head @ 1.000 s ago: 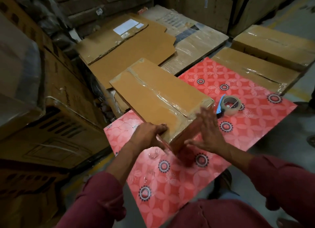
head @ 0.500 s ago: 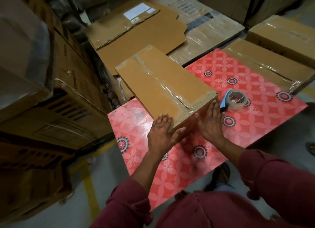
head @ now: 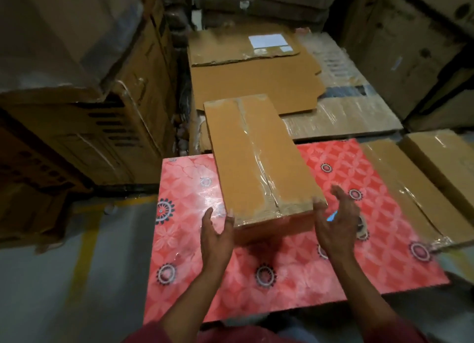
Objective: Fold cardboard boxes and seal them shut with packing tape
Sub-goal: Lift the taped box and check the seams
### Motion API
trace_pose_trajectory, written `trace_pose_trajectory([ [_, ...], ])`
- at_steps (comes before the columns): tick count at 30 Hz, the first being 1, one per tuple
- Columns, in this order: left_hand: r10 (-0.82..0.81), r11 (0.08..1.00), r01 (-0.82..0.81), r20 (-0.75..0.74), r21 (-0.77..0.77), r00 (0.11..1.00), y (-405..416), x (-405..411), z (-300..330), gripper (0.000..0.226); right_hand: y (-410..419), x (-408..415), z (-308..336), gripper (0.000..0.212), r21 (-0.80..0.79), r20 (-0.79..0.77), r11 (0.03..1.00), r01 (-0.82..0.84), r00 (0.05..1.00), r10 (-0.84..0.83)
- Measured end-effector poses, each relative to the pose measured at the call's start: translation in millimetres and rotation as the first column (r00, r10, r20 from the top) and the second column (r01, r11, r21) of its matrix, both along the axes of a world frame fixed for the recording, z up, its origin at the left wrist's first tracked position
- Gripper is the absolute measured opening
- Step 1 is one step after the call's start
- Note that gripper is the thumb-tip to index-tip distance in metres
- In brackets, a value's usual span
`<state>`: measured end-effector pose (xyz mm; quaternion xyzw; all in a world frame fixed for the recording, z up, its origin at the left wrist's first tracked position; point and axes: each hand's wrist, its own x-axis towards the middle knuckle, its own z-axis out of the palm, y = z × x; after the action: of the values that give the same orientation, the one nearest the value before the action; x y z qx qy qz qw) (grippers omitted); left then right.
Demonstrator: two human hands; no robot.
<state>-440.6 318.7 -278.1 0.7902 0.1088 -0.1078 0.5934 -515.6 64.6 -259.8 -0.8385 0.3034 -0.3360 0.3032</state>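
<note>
Taped cardboard box (head: pixel 259 160) lying on the red patterned desk (head: pixel 184 240), long axis running straight away, near end framed by the open left hand (head: pixel 216 236) and open right hand (head: pixel 336 230), both touching its corners, gripping nothing.

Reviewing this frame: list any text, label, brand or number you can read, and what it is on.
No text is legible in this frame.
White label on the flattened cardboard sheet: print too blurred to read.
Dark printing on the plastic-wrapped carton: blurred, unreadable.
Dark bars on the large carton at left: stripes only, no readable characters.
Taped cardboard box: no print visible.
</note>
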Motion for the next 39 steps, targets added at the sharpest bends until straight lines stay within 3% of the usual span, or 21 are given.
trace_pose_trajectory([
  [2,0.09,0.994,-0.093,-0.055,-0.058,0.994,-19,8,8,0.073,-29,24,13,0.059,0.096,-0.06,0.992,-0.077,0.995,0.083],
  [4,0.158,0.979,-0.172,-0.125,-0.111,0.979,-35,21,8,0.091,-58,46,15,0.085,0.313,-0.186,0.944,-0.108,0.967,0.172],
  [6,0.183,0.962,-0.219,-0.211,-0.162,0.96,-49,37,14,0.097,-83,64,17,0.108,0.603,-0.267,0.795,-0.068,0.922,0.282],
  [9,0.142,0.964,-0.191,-0.249,-0.186,0.958,-69,53,29,0.062,-105,88,16,0.114,0.881,-0.207,0.469,-0.06,0.843,0.496],
  [11,0.124,0.967,-0.168,-0.22,-0.193,0.968,-77,59,30,0.036,-106,102,17,0.104,0.935,-0.093,0.325,-0.142,0.786,0.611],
  [13,0.147,0.979,-0.165,-0.144,-0.119,0.979,-80,53,29,0.028,-98,111,24,0.064,0.95,0.038,0.223,-0.219,0.79,0.612],
  [14,0.177,0.977,-0.188,-0.11,-0.105,0.978,-82,48,34,0.026,-95,114,29,0.05,0.945,0.062,0.225,-0.236,0.808,0.586],
  [16,0.235,0.965,-0.237,-0.028,-0.116,0.972,-87,37,49,0.026,-98,115,43,0.042,0.928,0.068,0.264,-0.262,0.817,0.572],
  [21,0.215,0.974,-0.193,0.22,-0.12,0.951,-103,20,98,0.033,-124,97,94,0.049,0.894,0.203,0.208,-0.398,0.771,0.604],
  [25,0.162,0.984,-0.12,0.378,-0.133,0.911,-153,9,129,0.045,-173,55,140,0.045,0.819,0.271,0.311,-0.481,0.804,0.529],
  [30,0.06,0.982,0.014,0.384,-0.187,0.921,-268,-20,127,0.058,-272,-16,172,0.048,0.746,0.218,0.528,-0.405,0.899,0.38],
  [39,-0.227,0.898,0.307,0.266,-0.316,0.937,-498,-81,112,0.041,-499,-127,155,0.042,0.724,0.035,0.656,-0.214,0.961,0.274],
])
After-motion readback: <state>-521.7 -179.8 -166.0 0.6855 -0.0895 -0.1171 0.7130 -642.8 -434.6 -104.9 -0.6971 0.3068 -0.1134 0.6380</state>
